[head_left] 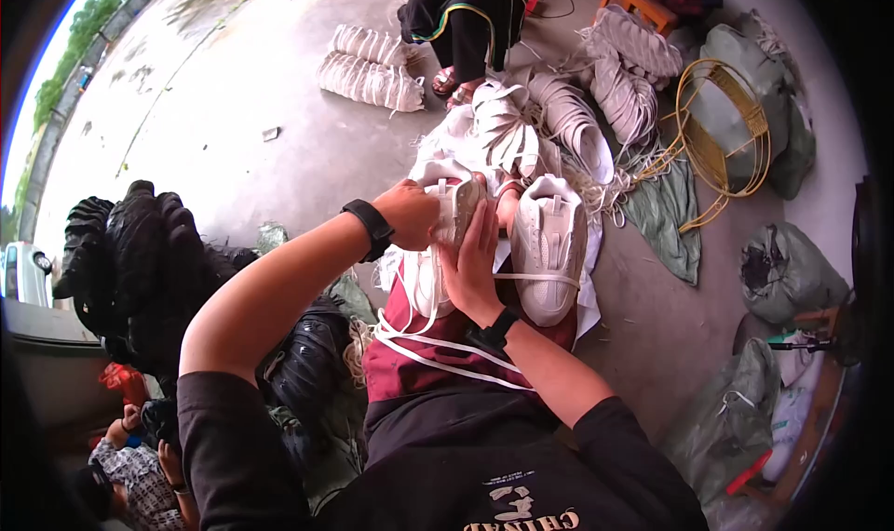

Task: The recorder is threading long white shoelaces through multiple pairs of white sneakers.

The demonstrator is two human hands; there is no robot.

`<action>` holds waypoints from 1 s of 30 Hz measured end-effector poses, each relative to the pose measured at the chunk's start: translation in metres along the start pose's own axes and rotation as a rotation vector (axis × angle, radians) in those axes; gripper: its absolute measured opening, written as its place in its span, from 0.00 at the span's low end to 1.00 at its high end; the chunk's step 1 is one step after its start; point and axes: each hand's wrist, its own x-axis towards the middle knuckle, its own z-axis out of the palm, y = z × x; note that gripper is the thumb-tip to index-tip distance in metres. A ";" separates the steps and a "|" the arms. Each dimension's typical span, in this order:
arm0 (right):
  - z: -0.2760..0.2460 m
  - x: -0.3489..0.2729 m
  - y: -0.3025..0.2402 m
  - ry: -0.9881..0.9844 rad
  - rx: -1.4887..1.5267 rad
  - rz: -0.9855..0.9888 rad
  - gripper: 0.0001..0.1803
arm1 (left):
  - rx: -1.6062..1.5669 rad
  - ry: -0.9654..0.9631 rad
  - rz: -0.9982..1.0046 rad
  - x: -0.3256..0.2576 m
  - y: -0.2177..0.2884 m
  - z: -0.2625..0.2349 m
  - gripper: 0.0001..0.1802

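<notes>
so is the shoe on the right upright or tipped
Upright: the shoe rests sole-down on the lap, its top facing the camera, a white strap across it. Neither hand touches it.

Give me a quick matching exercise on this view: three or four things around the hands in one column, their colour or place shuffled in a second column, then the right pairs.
Things:
1. shoe in both hands
2. second shoe
3. wire coil
4. black bundles

Places or colours:
A. yellow, on the floor at upper right
B. dark, piled at the person's left
C. white, resting on the lap, right of the hands
D. white, gripped between the left hand and right hand

Pairs: 1-D, 2-C, 3-A, 4-B
</notes>
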 end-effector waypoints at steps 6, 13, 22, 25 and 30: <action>-0.005 -0.001 -0.006 0.008 -0.012 -0.028 0.50 | -0.030 -0.172 -0.125 0.007 0.007 -0.012 0.15; -0.012 -0.004 -0.006 -0.013 -0.005 -0.016 0.48 | 0.016 -0.158 -0.128 0.017 0.016 -0.010 0.20; -0.016 -0.003 -0.005 0.021 -0.068 -0.009 0.48 | -0.089 0.092 0.065 0.000 0.014 -0.005 0.11; -0.018 0.000 -0.011 0.041 -0.064 -0.019 0.47 | -0.134 0.296 0.125 -0.006 0.012 0.000 0.09; -0.018 0.000 -0.009 0.061 -0.099 -0.056 0.44 | -0.588 0.349 -0.090 -0.001 0.013 -0.018 0.12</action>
